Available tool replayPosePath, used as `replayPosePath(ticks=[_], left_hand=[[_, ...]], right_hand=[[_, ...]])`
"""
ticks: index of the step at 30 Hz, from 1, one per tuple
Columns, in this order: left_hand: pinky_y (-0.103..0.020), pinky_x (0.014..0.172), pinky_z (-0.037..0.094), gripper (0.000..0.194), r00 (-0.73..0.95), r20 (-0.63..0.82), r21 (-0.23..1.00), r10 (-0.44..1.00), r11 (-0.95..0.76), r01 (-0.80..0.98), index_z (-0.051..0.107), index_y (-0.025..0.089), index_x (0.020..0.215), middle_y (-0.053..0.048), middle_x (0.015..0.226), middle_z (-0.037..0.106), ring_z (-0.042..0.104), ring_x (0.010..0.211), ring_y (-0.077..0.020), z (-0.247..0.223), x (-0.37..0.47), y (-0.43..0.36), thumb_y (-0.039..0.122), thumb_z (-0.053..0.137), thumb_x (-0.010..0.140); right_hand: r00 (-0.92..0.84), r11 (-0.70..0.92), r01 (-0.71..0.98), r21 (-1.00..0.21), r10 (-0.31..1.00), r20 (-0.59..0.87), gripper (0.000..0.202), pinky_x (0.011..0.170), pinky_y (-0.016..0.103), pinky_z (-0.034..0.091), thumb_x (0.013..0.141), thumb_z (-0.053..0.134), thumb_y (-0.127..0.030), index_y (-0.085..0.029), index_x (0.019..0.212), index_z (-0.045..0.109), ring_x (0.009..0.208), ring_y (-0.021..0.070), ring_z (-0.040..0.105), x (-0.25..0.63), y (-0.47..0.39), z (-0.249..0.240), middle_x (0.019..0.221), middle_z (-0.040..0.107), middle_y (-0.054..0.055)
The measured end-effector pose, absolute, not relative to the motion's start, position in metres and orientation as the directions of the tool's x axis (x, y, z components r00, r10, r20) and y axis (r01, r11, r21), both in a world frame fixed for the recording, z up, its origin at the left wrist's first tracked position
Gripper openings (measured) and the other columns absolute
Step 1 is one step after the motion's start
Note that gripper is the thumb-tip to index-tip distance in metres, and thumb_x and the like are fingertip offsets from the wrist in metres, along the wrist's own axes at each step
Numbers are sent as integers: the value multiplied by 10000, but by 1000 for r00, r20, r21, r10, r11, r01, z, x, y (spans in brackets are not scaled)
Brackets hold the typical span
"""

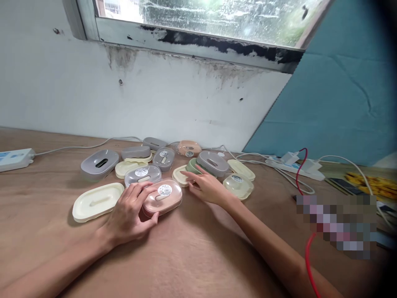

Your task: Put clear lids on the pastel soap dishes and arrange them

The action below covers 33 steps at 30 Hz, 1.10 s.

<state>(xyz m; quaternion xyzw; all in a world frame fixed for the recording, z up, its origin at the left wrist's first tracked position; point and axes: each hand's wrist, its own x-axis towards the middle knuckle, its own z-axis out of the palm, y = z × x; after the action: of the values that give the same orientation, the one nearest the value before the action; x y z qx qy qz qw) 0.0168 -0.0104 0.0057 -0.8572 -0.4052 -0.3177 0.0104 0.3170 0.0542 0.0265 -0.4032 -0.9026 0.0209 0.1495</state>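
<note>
My left hand [132, 213] grips the left side of a pink oval soap box [169, 203], its thumb along the near edge and fingers at the far side. The box has a clear lid with a round white label. My right hand [206, 185] reaches over a cream oval tray [179, 177] and a green oval piece [194, 165], fingers stretched out and apart. Whether its fingertips touch the cream tray is unclear. Left of my left hand lies a larger cream tray [89, 203]. Behind the pink box sits a grey soap box [132, 176] with a label.
Grey oval dishes [93, 162] and a peach soap box [189, 145] lie toward the wall. A clear-lidded cream box [245, 188] is at right. Power strips [15, 159] with cables stand on both sides. A red cable [307, 252] crosses the right side.
</note>
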Motion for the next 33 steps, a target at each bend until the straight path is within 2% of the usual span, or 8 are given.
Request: replayPosePath(ticks=[2, 5, 10, 14, 18, 21, 26, 33], left_hand=[[-484, 1042, 466, 505, 463, 555, 248, 691, -669, 701, 530, 202, 1324, -118, 1372, 548, 516, 1237, -319, 6, 16, -10, 297, 657, 844], [-491, 1037, 472, 498, 460, 562, 247, 687, -671, 699, 538, 198, 1319, -123, 1376, 545, 519, 1226, -320, 5, 16, -8, 312, 667, 851], [-498, 1041, 472, 483, 461, 566, 251, 683, -675, 694, 546, 196, 1306, -124, 1370, 549, 522, 1226, -318, 4, 16, -6, 307, 674, 853], [-498, 1045, 471, 474, 461, 569, 264, 681, -682, 682, 553, 201, 1297, -120, 1361, 556, 527, 1227, -315, 5, 15, -6, 308, 683, 854], [-500, 1048, 471, 472, 462, 570, 263, 680, -683, 681, 555, 206, 1299, -121, 1359, 559, 528, 1235, -319, 6, 16, -6, 308, 682, 855], [-495, 1050, 470, 469, 460, 570, 264, 681, -682, 683, 559, 205, 1294, -118, 1357, 563, 532, 1237, -314, 6, 16, -7, 305, 683, 852], [-492, 1040, 480, 461, 453, 576, 277, 680, -684, 675, 570, 214, 1283, -112, 1349, 566, 536, 1237, -313, 6, 15, -7, 310, 692, 849], [-512, 1074, 462, 447, 455, 578, 302, 677, -696, 651, 560, 225, 1305, -124, 1401, 516, 501, 1287, -324, 9, 18, -10, 261, 666, 873]], right_hand=[[-582, 641, 740, -203, 762, 284, 378, 1187, 463, 341, 1005, 454, -254, -229, 1357, 589, 750, 192, 713, 324, 54, 32, 792, 763, -15], [-533, 594, 785, -178, 793, 296, 313, 1045, 420, 440, 1026, 455, -334, -208, 1231, 655, 764, 197, 672, 328, 52, 37, 724, 700, 0], [-457, 474, 880, -37, 865, 207, 547, 953, 479, 433, 1018, 426, -581, -199, 1334, 658, 1031, 311, 640, 317, 41, 39, 1078, 686, 158], [-379, 374, 913, -160, 925, 4, 641, 930, 438, 465, 972, 436, -685, -259, 1421, 603, 1124, 330, 639, 312, 32, 47, 1373, 571, 187], [-456, 392, 837, -382, 886, -89, 498, 864, 360, 477, 957, 519, -627, -214, 1149, 721, 1008, 262, 667, 319, 31, 61, 1176, 683, 117], [-533, 443, 778, -447, 841, -95, 404, 818, 330, 464, 930, 573, -588, -211, 861, 700, 945, 227, 649, 323, 32, 65, 1038, 678, 71], [-458, 395, 847, -357, 882, -110, 371, 824, 324, 441, 787, 737, -465, -229, 1040, 602, 1065, 259, 576, 321, 27, 62, 1038, 628, 58], [-558, 466, 829, -308, 713, -425, 319, 594, 265, 337, 669, 776, -274, -240, 942, 613, 769, 180, 557, 304, 1, 86, 900, 624, 4]])
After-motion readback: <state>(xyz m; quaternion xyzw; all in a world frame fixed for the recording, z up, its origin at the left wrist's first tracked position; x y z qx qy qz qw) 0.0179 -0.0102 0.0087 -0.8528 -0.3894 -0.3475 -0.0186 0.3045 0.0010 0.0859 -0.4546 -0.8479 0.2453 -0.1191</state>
